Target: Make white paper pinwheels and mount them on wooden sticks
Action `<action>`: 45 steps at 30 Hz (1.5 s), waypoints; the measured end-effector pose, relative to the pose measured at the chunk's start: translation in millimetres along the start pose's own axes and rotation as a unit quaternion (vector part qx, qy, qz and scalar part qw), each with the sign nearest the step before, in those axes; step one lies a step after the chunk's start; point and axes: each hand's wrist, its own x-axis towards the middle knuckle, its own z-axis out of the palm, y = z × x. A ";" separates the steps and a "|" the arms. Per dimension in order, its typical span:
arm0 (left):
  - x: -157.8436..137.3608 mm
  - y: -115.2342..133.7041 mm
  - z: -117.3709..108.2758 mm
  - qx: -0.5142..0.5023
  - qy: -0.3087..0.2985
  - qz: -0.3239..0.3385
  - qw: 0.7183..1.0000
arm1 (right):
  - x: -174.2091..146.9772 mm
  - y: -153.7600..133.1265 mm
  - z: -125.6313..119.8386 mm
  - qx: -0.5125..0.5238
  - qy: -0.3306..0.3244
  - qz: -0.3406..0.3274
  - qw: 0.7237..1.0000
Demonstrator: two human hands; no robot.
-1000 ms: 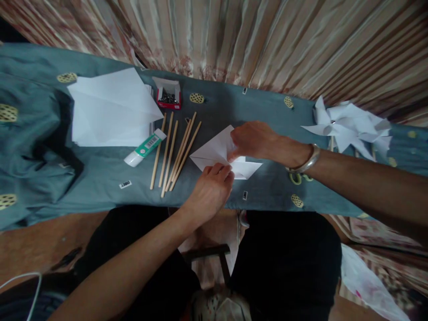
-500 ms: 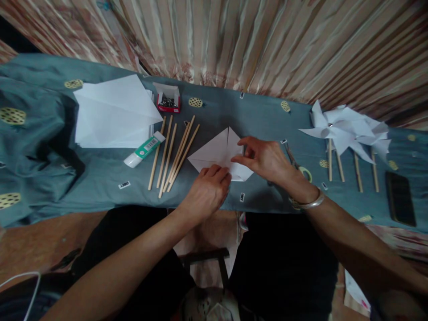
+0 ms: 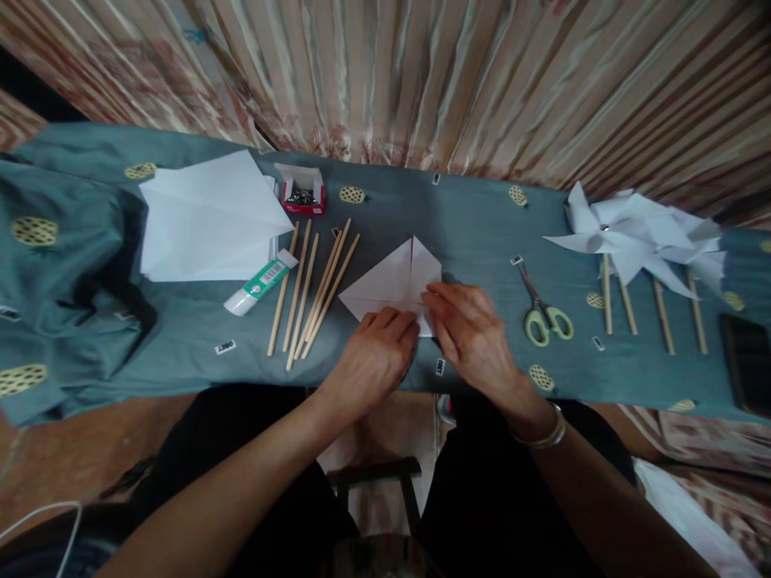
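A white sheet of paper (image 3: 385, 277), creased and slit from its top corner toward the middle, lies flat before me. Its lower edge is covered by my left hand (image 3: 382, 347), whose curled fingers hold the paper near the centre. My right hand (image 3: 470, 331) has its fingers pressed together on the paper's right side, with that corner hidden beneath it. Green-handled scissors (image 3: 541, 311) lie to the right of my right hand. Several wooden sticks (image 3: 313, 293) rest to the left of the paper.
A stack of white paper (image 3: 208, 221), a glue tube (image 3: 260, 282) and an open red box of small metal pieces (image 3: 303, 195) stand at the left. White paper pinwheels (image 3: 644, 229) on sticks and a dark phone (image 3: 747, 361) lie at the right. A curtain (image 3: 385, 80) hangs behind the tablecloth (image 3: 470, 225).
My right hand has come down and toward me onto the paper's right side, its thumb and fingers closing together. The scissors are uncovered. My left hand stays on the paper.
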 end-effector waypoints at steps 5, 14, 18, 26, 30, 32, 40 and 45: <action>0.5 0.1 -1.4 0.002 -0.004 0.000 1.000 | 30.8 25.8 -0.3 0.055 0.019 0.032 0.998; -3.0 -2.7 3.6 -0.002 0.001 -0.002 1.000 | 61.1 39.9 -7.4 0.127 0.014 0.091 0.988; -2.1 -4.8 4.7 0.000 0.000 0.005 1.000 | 25.0 37.8 -13.7 0.137 0.053 0.180 0.973; 0.0 -3.5 5.0 0.006 0.011 0.011 1.000 | 0.6 55.8 -0.3 0.257 0.030 0.299 0.918; -0.3 -2.1 5.0 0.012 0.014 0.009 1.000 | 4.1 36.7 2.3 0.251 0.003 0.235 0.939; -1.3 -2.0 5.5 0.013 0.022 0.009 1.000 | 5.5 29.3 2.1 0.231 -0.007 0.197 0.953; -5.8 -2.8 7.3 -0.004 0.039 0.008 0.999 | 5.3 26.2 5.9 0.129 -0.014 0.102 0.986; -4.7 -1.2 5.6 -0.007 0.033 0.006 0.999 | 4.0 25.1 9.0 0.090 -0.020 0.067 0.993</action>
